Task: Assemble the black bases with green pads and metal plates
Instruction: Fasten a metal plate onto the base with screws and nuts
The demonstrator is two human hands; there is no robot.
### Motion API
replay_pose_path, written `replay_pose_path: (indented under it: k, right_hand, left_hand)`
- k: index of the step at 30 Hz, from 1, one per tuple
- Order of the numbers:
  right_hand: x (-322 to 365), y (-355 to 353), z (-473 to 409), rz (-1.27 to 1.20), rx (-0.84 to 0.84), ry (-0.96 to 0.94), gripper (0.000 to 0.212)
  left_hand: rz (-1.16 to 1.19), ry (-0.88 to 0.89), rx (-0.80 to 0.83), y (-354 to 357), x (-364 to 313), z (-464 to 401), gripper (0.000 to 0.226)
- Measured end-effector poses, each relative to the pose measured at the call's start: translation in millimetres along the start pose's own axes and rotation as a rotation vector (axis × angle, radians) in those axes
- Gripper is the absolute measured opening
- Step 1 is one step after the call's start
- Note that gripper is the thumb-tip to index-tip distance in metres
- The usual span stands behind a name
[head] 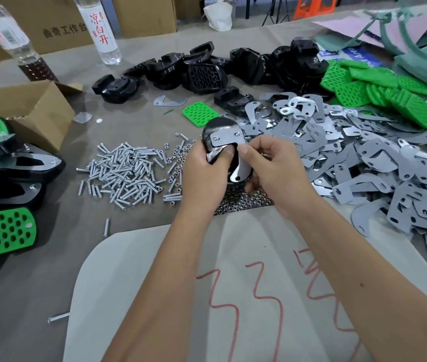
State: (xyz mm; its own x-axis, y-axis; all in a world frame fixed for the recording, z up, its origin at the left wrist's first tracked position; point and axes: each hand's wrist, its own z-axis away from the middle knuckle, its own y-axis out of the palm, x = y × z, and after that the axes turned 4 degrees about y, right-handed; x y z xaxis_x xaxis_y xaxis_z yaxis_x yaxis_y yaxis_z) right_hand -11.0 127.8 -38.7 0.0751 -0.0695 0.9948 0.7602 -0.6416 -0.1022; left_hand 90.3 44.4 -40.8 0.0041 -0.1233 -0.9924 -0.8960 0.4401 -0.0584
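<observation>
you are partway through: finished units [3, 231] lie stacked at your left, while heaps of black bases [207, 66], green pads [379, 92] and metal plates [364, 163] wait. your left hand [202, 165] grips a base [220, 131] above the screws [128, 173]; your right hand [269, 163] pinches its plate [226, 138]. the grey-covered table [37, 296] has cardboard boxes [58, 19] behind it.

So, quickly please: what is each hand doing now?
Left hand: grips the glossy black plastic base.
Right hand: pinches the shiny metal plate on that base.
</observation>
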Motion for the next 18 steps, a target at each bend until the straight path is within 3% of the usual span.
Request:
replay_pose_path:
  k: [4, 9, 18]
  right_hand:
    - [1.7, -4.7, 1.5, -0.108, -0.03, 0.02, 0.028]
    - [3.3, -1.2, 1.3, -0.183, -0.022, 0.055, 0.033]
    - [2.8, 1.1, 0.5, -0.225, -0.056, 0.061, 0.033]
  left_hand:
    - [-0.272, 0.137, 0.02, -3.9, 1.3, -1.7, 0.023]
    - [-0.188, 0.104, 0.042, -4.6, -1.4, 2.3, 0.009]
    - [-0.048, 0.018, 0.048, 0.5, 0.0, 3.1, 0.007]
